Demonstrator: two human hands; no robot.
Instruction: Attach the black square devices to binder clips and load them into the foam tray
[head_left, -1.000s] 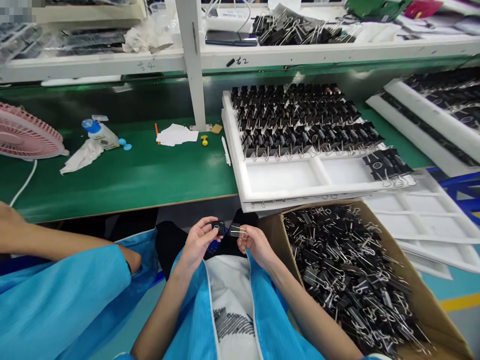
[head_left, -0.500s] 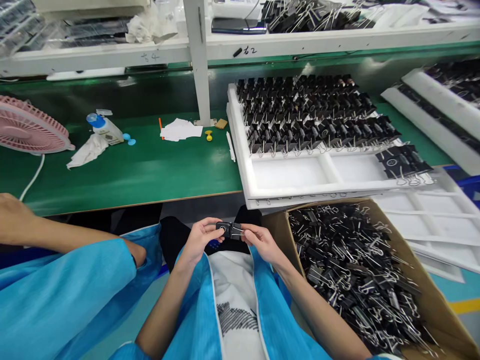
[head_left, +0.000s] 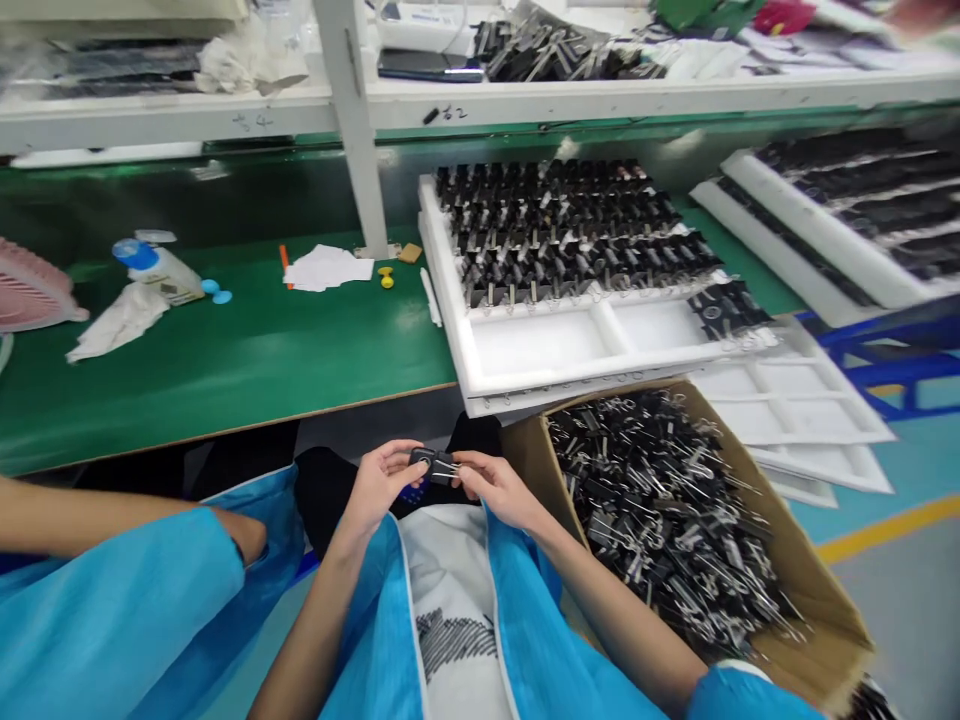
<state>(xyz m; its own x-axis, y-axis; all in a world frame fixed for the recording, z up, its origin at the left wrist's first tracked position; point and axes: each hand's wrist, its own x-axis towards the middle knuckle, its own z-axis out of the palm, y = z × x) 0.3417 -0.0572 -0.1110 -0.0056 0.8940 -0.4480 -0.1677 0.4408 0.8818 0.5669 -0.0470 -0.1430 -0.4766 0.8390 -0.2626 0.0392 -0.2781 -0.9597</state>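
Above my lap, both hands meet on a black binder clip (head_left: 442, 469) with silver wire handles. My left hand (head_left: 381, 484) pinches a small black square piece (head_left: 421, 457) with a round mark, at the clip's left end. Whether the clip's jaws bite on that piece is too small to tell. My right hand (head_left: 496, 486) has its thumb and fingers closed on the wire handles. To the right, a cardboard box (head_left: 829, 640) holds a heap of loose binder clips (head_left: 667, 510). Beyond it, rows of clips (head_left: 570, 235) stand in a white tray (head_left: 448, 335).
More filled white trays (head_left: 810, 240) stand at the far right, with white divided trays (head_left: 802, 400) stacked lower down. A bottle (head_left: 169, 272), paper (head_left: 330, 268) and a pink fan (head_left: 34, 290) sit on the green bench. A co-worker's blue sleeve (head_left: 127, 600) is close on my left.
My view has swung to the right, so the bench, trays and box appear farther left. Both hands keep their grip on the clip and the black piece.
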